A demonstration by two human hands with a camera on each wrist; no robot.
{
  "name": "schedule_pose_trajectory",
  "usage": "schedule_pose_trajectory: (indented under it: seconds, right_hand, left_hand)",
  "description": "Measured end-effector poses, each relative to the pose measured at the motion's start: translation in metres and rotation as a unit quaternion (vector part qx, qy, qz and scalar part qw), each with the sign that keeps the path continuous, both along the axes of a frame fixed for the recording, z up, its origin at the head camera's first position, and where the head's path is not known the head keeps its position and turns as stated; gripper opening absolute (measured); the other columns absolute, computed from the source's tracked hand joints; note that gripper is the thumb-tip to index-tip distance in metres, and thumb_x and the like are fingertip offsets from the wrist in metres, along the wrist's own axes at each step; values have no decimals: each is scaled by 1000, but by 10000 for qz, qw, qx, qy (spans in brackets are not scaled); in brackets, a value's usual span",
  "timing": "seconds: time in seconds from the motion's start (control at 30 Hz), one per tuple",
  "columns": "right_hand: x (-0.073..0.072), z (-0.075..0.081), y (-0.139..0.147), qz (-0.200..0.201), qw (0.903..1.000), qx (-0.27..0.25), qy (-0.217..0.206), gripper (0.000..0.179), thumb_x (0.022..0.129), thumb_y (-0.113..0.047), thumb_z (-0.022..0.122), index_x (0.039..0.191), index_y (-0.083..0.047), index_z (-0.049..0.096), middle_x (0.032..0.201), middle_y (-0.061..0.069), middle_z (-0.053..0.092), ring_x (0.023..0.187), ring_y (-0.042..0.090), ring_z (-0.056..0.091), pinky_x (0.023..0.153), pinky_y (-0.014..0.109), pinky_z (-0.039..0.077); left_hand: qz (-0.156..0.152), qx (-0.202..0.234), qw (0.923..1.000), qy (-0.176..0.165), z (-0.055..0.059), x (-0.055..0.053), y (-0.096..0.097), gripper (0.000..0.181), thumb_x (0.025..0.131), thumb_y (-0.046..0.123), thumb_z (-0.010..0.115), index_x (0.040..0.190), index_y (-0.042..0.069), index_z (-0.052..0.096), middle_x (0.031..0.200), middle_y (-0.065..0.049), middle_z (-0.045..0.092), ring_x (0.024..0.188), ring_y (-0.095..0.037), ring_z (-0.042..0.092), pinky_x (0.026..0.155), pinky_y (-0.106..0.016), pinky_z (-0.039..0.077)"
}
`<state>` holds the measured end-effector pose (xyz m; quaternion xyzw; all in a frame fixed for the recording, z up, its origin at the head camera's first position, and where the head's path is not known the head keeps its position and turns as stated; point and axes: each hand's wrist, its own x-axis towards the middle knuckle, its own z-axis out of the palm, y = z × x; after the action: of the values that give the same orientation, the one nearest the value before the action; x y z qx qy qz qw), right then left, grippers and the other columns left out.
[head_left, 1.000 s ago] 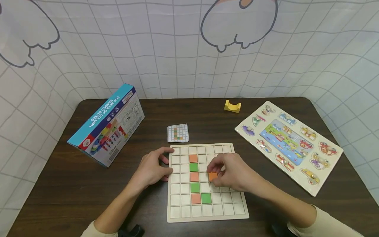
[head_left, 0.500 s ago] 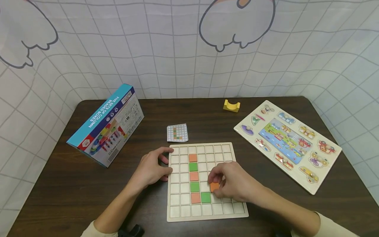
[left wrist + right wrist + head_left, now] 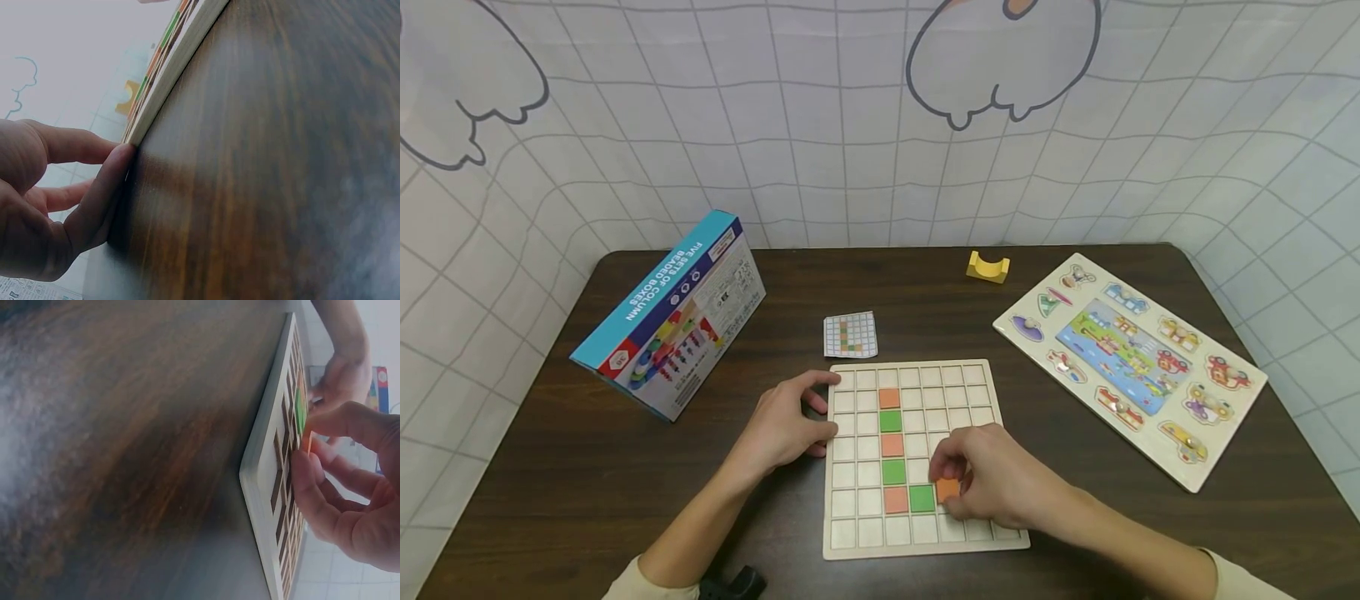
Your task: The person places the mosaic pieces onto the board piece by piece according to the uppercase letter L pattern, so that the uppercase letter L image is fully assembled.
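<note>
A pale wooden grid board (image 3: pixel 857 533) lies on the dark table, with a column of orange-pink and green square tiles in it. Beside the column's bottom tile sits a green tile (image 3: pixel 921 499). My right hand (image 3: pixel 1000 479) pinches an orange square tile (image 3: pixel 947 489) between thumb and fingers, just right of that green tile and close over the grid. In the right wrist view the tile (image 3: pixel 309 442) shows edge-on and tilted. My left hand (image 3: pixel 786 422) rests at the board's left edge, thumb and index fingertip touching it at separate spots; its other fingers are partly hidden.
A small pattern card (image 3: pixel 850 335) lies just behind the board. A blue and white box (image 3: pixel 677 312) stands at the left. At the right is a wooden picture puzzle (image 3: pixel 1131 367), and a yellow curved block (image 3: pixel 988 268) sits near the back edge.
My right hand has moved toward the board's near side with the orange tile, down to the row of the lowest green tile. The left hand has stayed at the board's edge.
</note>
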<state>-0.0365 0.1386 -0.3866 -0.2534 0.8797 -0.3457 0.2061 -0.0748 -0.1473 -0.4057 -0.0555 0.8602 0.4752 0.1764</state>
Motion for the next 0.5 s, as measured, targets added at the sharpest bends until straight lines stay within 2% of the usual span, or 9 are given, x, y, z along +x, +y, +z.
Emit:
schedule_pose_trajectory:
  seconds: [0.17,0.5]
  right_hand:
    - [3,-1,0,50,9998,106,188,26,69,-5,86,83,-21,72,71,-12,59,66,0,52,58,18,48]
    - [7,-2,0,135,9992,109,353,30,64,0,83,83,-21,71,73,-14,59,69,0,51,61,17,49]
  left_hand:
    - [-20,-13,10000,-30,-1,0,0,63,82,-3,80,139,17,64,106,-16,60,57,-19,67,52,-33,64]
    - [-10,-11,10000,-1,-1,-1,0,62,82,-4,81,138,17,64,105,-16,60,55,-19,67,51,-33,63]
